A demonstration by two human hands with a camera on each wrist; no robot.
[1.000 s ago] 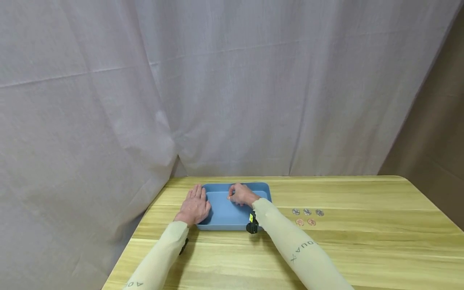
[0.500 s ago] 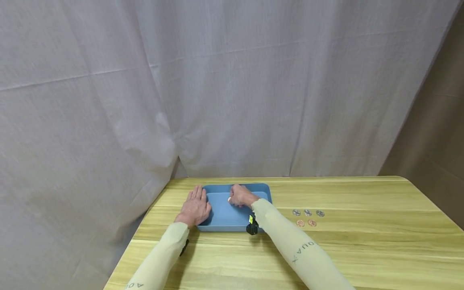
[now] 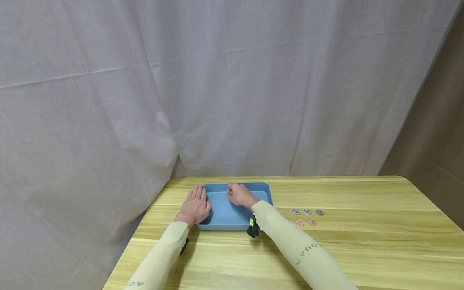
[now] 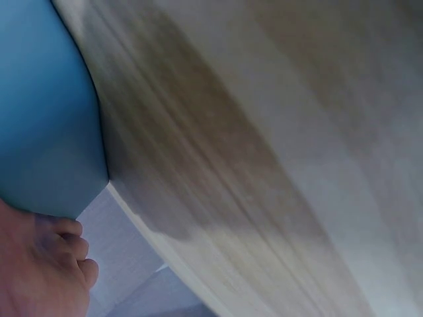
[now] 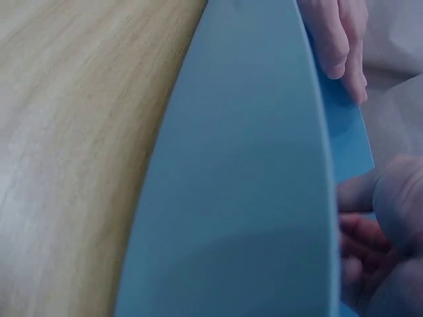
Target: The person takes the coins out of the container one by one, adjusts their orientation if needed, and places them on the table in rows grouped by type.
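Along the near side of the bench (image 3: 362, 245), we see two pale sleeves stretching forward, the left sleeve (image 3: 157, 257) and the right sleeve (image 3: 297, 245), both marked with dark lettering. Under the right wrist we make out a black device (image 3: 253, 230) with a yellow patch; a black piece (image 3: 184, 246) shows partly beside the left cuff.

Farther up, well to the right of the tray (image 3: 222, 228), we count five coins lying flat in two rows. Nearer to us are two copper coins (image 3: 300, 222), side by side; just beyond them come three silver coins (image 3: 307, 212), each a little apart from the next.

Blue and shallow, the tray sits on the left part of the bench. We find the left hand (image 3: 195, 207) laid across its left wall, released, its fingers straight and pointing away from us. The right hand (image 3: 240, 195) is within the tray's walls, fingers bent; we cannot tell whether anything is pinched between thumb and forefinger. From the right wrist, we see these fingers partly hidden behind the tray's near wall, with fingers of the left hand farther off, over the rim.

Behind the bench we face a creased grey curtain (image 3: 253, 88), with brown cloth (image 3: 431, 121) to its right.
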